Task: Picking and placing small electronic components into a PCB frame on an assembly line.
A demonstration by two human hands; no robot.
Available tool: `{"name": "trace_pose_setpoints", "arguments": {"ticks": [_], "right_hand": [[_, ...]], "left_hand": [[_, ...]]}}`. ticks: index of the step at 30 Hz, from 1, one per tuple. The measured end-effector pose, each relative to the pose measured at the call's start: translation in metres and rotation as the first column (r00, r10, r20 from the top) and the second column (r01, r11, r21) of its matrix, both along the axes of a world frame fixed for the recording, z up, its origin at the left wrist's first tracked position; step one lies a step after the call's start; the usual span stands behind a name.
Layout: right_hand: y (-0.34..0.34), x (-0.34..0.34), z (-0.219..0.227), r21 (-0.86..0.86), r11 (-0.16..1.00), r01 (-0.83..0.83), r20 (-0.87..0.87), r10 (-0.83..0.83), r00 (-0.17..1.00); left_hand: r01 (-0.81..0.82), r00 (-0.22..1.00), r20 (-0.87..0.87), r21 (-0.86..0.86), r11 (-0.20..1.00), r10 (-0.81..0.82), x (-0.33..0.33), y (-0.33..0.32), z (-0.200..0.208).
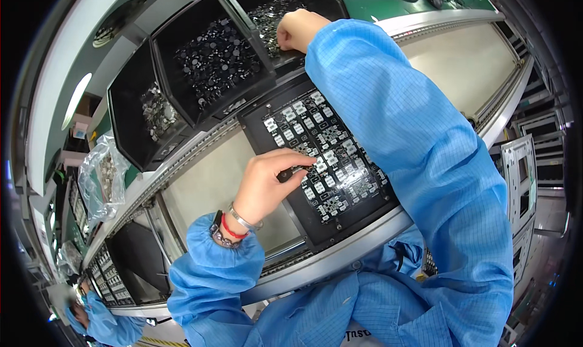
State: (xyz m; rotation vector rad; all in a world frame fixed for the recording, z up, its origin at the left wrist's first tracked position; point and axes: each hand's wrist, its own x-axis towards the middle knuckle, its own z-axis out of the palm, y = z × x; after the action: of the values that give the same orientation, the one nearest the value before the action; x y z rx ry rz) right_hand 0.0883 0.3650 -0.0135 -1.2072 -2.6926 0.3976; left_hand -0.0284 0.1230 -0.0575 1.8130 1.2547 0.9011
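A black carrier plate (255,117) lies on the conveyor, holding a panel of dark circuit boards (334,141) with rows of pale components. My left hand (262,182) is over the panel's left half, thumb and forefinger pinched together at the boards. Whatever small thing sits between those fingertips is too small to name; a dark patch shows inside the curl of the hand. Beyond the plate, my right hand (302,31) reaches into the far right black bin (325,3) of small shiny metal parts. Its fingers are curled down among the parts, their tips partly hidden.
A middle black bin (173,34) holds dark round parts, and a left bin (124,107) holds silvery pieces. Metal conveyor rails (358,230) run along both sides of the plate. A clear plastic bag (104,180) lies left; another person's blue sleeve (112,326) shows lower left.
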Motion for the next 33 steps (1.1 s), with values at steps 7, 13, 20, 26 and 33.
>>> {"name": "trace_pose_setpoints", "arguments": {"ticks": [7,13,20,26,33], "right_hand": [[-0.002,0.006,-0.008,0.120,0.993,0.008,-0.221,0.019,0.975],[-0.001,0.007,-0.008,0.118,0.992,0.037,-0.256,-0.006,0.967],[-0.001,0.011,-0.007,0.111,0.990,0.082,-0.323,-0.042,0.945],[-0.001,0.016,-0.007,0.128,0.988,0.082,-0.332,-0.035,0.943],[-0.010,0.016,0.001,0.109,0.990,0.090,-0.328,-0.050,0.943]], "left_hand": [[-0.015,0.980,-0.191,0.200,0.980,0.054,-0.002,0.000,-0.006],[0.017,0.979,-0.204,0.229,0.973,0.031,-0.001,-0.005,-0.005],[-0.006,0.977,-0.208,0.189,0.982,0.046,0.002,-0.011,0.000],[-0.097,0.965,-0.216,0.245,0.965,0.152,0.004,-0.016,-0.008],[-0.135,0.943,-0.260,0.267,0.954,0.206,0.004,-0.020,-0.008]]}}
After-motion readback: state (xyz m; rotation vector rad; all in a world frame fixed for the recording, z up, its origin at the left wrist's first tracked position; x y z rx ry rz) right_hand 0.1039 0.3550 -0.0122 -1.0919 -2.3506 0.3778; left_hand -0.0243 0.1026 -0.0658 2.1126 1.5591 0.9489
